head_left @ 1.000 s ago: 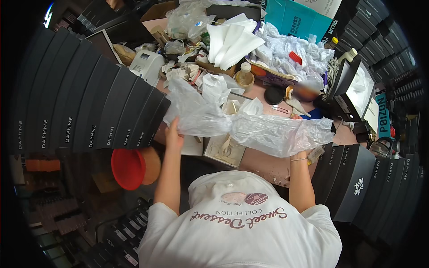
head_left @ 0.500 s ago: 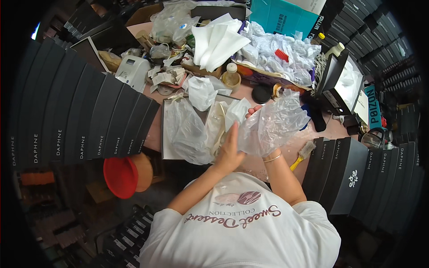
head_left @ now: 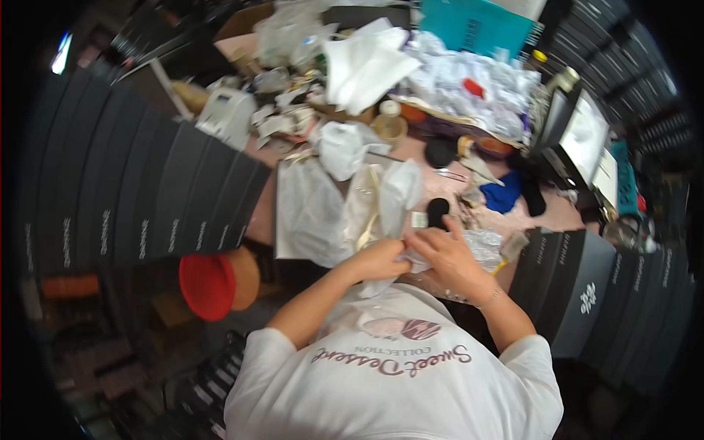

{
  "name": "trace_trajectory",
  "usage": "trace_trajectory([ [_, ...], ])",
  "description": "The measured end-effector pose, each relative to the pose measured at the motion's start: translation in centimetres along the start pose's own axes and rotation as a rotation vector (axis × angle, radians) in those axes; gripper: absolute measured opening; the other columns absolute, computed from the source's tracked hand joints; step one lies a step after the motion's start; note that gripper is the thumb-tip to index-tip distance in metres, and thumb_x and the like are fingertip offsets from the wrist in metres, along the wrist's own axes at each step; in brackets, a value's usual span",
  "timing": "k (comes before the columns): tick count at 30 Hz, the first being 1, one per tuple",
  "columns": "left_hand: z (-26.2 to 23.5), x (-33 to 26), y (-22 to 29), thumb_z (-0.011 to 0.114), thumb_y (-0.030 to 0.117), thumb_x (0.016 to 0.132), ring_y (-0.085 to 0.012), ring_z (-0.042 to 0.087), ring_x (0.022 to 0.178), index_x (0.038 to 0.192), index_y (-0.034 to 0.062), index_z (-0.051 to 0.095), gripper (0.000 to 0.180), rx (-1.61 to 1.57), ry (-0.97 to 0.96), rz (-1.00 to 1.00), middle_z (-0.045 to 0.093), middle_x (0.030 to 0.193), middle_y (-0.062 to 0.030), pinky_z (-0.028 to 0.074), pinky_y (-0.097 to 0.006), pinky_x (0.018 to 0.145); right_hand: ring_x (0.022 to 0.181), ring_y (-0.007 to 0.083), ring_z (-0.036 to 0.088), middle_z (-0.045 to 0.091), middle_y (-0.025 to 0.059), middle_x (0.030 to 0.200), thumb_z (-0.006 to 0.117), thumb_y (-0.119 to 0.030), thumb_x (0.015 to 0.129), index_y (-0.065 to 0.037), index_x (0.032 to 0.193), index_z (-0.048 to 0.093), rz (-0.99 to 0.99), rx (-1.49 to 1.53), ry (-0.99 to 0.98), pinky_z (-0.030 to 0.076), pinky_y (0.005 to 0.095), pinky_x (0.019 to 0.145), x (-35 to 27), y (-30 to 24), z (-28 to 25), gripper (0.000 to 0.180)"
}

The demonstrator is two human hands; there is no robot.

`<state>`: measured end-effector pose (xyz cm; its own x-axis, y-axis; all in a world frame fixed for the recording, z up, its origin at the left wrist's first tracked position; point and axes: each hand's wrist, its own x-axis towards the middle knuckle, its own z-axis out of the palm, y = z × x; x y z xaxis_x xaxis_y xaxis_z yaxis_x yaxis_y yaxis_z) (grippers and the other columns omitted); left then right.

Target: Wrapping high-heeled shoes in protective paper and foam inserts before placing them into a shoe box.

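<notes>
Left hand (head_left: 380, 260) has its fingertips pinched on a clear plastic bag (head_left: 484, 251), which spreads between the hands and past the right hand (head_left: 449, 258), whose fingers are bent over the film, grip unconfirmed; the close hold presumably controls slack film. Left of the left hand, a lidless box (head_left: 278, 224) sits within reach, apparently for convenience, holding plastic-covered contents. Ahead of both hands the pink table (head_left: 441, 189) is cluttered, white paper (head_left: 367, 66) included; dark boxes (head_left: 165, 198) are stacked on either side.
</notes>
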<state>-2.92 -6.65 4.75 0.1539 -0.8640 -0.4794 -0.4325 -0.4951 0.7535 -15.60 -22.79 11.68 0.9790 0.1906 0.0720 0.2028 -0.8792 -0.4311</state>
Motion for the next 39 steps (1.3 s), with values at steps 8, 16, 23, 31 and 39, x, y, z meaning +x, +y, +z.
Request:
trace_trajectory([
  [8,-5.7,-4.3,-4.7,0.072,0.036,0.077,-0.0261,0.049,0.123,0.138,0.0050,0.035,0.078,-1.336,0.411,0.308,0.047,0.135,-0.0142,0.047,-0.041,0.096,0.061,0.0161,0.058,0.058,0.0076,0.071,0.050,-0.001,0.077,-0.001,0.100,0.060,0.641,0.874,0.179,0.046,0.0304,0.056,-1.4,5.8,1.3,0.026],
  [16,0.7,3.9,0.7,0.057,0.012,0.092,-0.0219,0.054,0.110,0.120,0.0039,0.051,0.030,-1.513,0.744,0.046,0.057,0.117,-0.0097,0.044,-0.037,0.094,0.079,0.0209,0.063,0.063,0.0159,0.089,0.067,-0.020,0.080,-0.001,0.116,0.057,0.346,0.569,0.184,0.050,0.0352,0.071,3.5,6.9,6.3,0.042],
  [23,-1.8,3.3,-3.6,0.058,0.005,0.090,-0.0167,0.061,0.091,0.111,0.0034,0.056,0.021,-1.514,0.841,-0.160,0.061,0.102,-0.0053,0.050,-0.033,0.079,0.108,0.0393,0.051,0.052,0.0230,0.121,0.070,-0.016,0.076,-0.002,0.125,0.049,0.525,-0.182,0.734,0.043,0.0430,0.092,6.5,28.5,-5.1,0.054],
  [31,-2.1,3.3,-2.8,0.058,-0.002,0.086,-0.0191,0.056,0.105,0.120,0.0043,0.051,0.035,-1.660,0.716,-0.051,0.057,0.113,-0.0063,0.046,-0.033,0.090,0.097,0.0310,0.060,0.065,0.0144,0.100,0.062,-0.021,0.076,-0.004,0.091,0.062,0.748,-0.376,0.584,0.037,0.0584,0.092,9.1,35.4,-8.6,0.023],
  [39,-2.1,4.7,-2.8,0.061,0.003,0.086,-0.0191,0.058,0.099,0.114,0.0032,0.055,0.029,-1.670,0.748,-0.099,0.059,0.108,-0.0063,0.048,-0.034,0.084,0.078,0.0084,0.057,0.064,0.0046,0.089,0.058,-0.017,0.091,0.004,0.101,0.060,0.566,0.827,1.115,0.046,0.0243,0.068,7.4,31.3,-8.8,0.023],
])
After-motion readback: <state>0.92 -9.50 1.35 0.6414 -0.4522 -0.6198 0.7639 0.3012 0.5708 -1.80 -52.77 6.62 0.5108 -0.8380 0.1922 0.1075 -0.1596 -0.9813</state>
